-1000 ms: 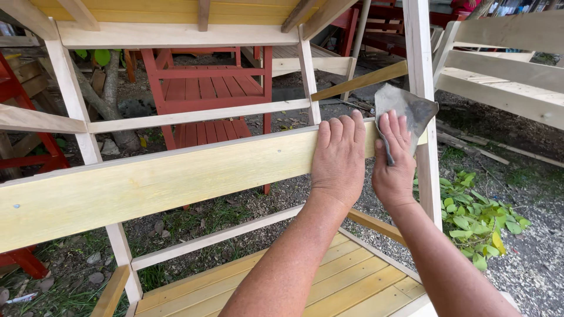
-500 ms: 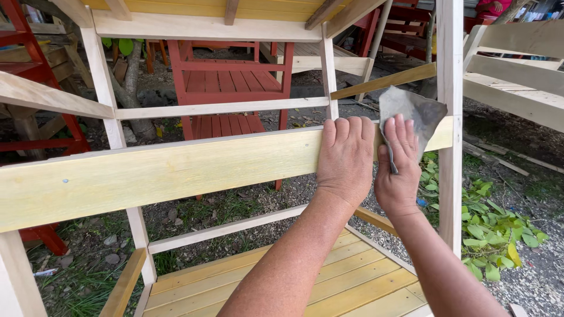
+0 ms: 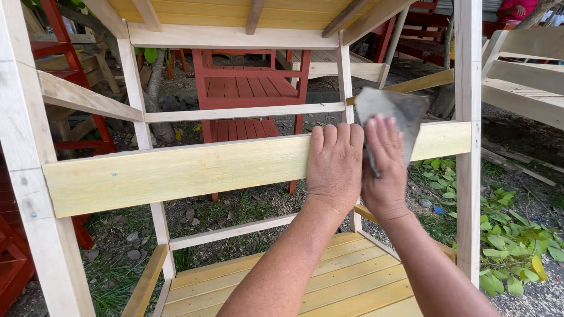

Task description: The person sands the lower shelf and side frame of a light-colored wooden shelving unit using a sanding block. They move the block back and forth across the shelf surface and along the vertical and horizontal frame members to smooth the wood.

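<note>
Nearest to me, both bare forearms rise from the bottom edge of the head view toward a wide, pale yellow-green wooden rail (image 3: pixel 176 170) that runs level across the frame of an unpainted timber structure.

Left hand (image 3: pixel 336 167) — palm down, laid flat on the face of the rail, fingers close together and hooked over its top edge. It grips nothing but the board.

Right hand (image 3: pixel 385 170) — just beside the left, the two touching along their inner edges. It presses a grey, crumpled sheet of abrasive paper (image 3: pixel 392 114) flat against the rail, fingers extended over the sheet; the upper part of the sheet sticks up above the fingertips and above the rail's top edge. So: fingers flat on the paper, not a pinch.

The rail is fixed at its left end to a pale square post (image 3: pixel 35 194) and at its right end meets another upright post (image 3: pixel 468 147).

Below the hands, a slatted floor of yellow-toned planks (image 3: pixel 329 282). Beyond it, gravel and sparse grass, with a green leafy plant (image 3: pixel 511 240) on the right.

Further back — a thin pale crossbar (image 3: pixel 244 112) between the rear posts, then a red-painted slatted wooden piece (image 3: pixel 249 85) standing behind the frame. Overhead, yellow roof boards (image 3: pixel 235 12).
</note>
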`<state>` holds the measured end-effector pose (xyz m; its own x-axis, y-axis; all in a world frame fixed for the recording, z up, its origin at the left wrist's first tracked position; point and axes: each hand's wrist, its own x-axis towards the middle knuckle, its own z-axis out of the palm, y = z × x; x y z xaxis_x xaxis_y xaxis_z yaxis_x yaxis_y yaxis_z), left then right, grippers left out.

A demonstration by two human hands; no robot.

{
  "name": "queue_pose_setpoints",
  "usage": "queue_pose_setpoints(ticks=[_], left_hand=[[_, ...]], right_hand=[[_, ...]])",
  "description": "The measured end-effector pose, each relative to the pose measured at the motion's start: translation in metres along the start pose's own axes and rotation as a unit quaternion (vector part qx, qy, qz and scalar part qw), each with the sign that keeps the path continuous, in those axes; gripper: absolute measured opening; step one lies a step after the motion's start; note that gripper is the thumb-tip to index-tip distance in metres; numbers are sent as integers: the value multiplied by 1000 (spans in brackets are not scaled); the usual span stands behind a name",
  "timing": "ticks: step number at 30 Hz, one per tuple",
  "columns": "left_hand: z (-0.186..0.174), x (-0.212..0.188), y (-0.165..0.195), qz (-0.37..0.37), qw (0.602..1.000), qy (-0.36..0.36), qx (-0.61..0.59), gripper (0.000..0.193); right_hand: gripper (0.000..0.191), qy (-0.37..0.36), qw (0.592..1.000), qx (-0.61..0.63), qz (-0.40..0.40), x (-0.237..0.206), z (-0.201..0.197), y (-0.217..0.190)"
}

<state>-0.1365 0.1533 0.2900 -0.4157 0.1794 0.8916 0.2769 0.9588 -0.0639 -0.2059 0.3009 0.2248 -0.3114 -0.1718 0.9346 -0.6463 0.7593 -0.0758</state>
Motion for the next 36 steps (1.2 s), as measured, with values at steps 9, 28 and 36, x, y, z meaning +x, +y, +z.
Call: queue_pose_setpoints(ticks=[9,28,36], left_hand=[[-39,-24,-50,-3,999,-7,39,53],[-37,-28,-50,0,993,-67,101,67],[-63,-33,-81,-8,983,-107,150,74]], right_hand=[[44,56,975,-11,212,4,-48,61],[50,63,984,4,169,3,-11,-23],[57,-7,998,56,-9,-12,1,-64]])
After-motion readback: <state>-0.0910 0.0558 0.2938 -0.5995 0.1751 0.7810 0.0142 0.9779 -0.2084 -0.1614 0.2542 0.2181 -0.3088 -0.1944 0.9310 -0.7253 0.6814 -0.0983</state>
